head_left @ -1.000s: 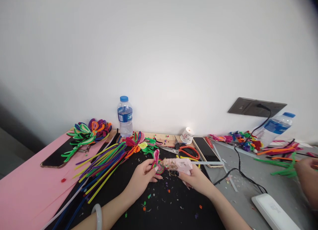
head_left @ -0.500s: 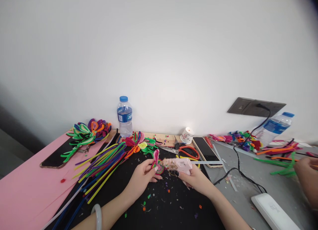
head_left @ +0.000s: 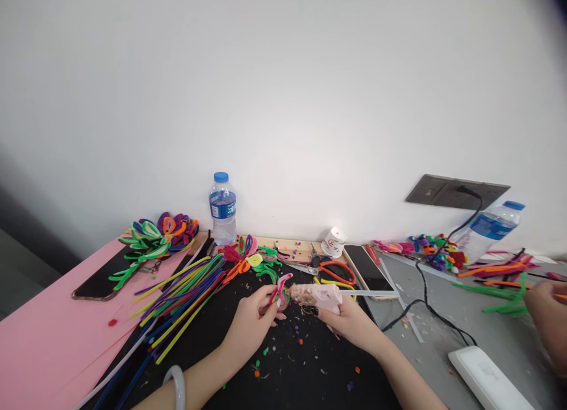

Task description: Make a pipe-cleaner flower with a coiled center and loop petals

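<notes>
My left hand [head_left: 256, 316] pinches a small pink, red and green pipe-cleaner piece [head_left: 280, 293], its fingers closed around the edge. In my right hand [head_left: 343, 319] is a pale pink hot glue gun [head_left: 319, 295], gripped by the handle, with a clear glue stick [head_left: 370, 292] poking out of its back. The gun's brownish, crusted front end points left and meets or nearly meets the pipe-cleaner piece; exact contact is hard to tell. Behind my hands lies a pipe-cleaner flower [head_left: 241, 259] in red, orange and pink, next to orange-handled scissors [head_left: 334, 271].
Left are loose pipe cleaners [head_left: 186, 303], a dark phone [head_left: 100, 277] and a water bottle [head_left: 222, 209]. A paper cup [head_left: 334, 242] and another phone [head_left: 370, 271] stand behind. Right are a black cable [head_left: 425, 292], a white power bank-like box [head_left: 491, 377] and another person's hand [head_left: 549, 315].
My left hand has turned the pipe-cleaner piece, so its coiled face shows less and its pink loop leans right. The glue gun has barely moved.
</notes>
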Demonstrator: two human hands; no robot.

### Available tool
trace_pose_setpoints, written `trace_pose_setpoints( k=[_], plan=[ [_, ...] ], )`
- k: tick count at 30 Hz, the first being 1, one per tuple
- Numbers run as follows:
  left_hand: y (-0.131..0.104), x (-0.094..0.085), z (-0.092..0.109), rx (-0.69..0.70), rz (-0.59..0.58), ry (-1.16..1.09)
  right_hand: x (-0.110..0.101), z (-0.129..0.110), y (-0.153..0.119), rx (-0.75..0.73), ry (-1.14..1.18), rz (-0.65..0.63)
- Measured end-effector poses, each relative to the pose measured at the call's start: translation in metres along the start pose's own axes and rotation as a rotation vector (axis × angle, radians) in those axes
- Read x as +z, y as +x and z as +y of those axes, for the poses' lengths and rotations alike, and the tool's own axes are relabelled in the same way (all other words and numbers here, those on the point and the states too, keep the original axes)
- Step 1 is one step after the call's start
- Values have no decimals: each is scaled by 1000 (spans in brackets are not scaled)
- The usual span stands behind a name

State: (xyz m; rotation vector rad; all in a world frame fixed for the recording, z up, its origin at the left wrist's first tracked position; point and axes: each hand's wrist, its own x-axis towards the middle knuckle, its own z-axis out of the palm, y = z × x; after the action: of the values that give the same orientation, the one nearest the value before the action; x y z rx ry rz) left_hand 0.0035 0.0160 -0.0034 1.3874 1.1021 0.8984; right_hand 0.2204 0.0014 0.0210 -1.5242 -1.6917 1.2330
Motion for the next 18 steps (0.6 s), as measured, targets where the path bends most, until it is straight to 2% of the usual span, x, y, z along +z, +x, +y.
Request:
trace_pose_setpoints(
  k=[5, 8, 13, 16, 18],
  plan=[
    [0, -1, -3, 24, 22, 3, -1, -3, -2, -60, -6, 44],
    [3, -2, -2, -15, 46, -98, -3, 0, -1, -22, 68, 45],
    [5, -5, 1, -160, 93, -343, -15, 8, 1, 115, 428, 24],
    [4, -7, 3, -175, 98, -437, -27, 9, 2, 70, 642, 76],
    [4, -7, 4, -180, 104, -475, -36, 10, 2, 5, 689, 165]
  ],
)
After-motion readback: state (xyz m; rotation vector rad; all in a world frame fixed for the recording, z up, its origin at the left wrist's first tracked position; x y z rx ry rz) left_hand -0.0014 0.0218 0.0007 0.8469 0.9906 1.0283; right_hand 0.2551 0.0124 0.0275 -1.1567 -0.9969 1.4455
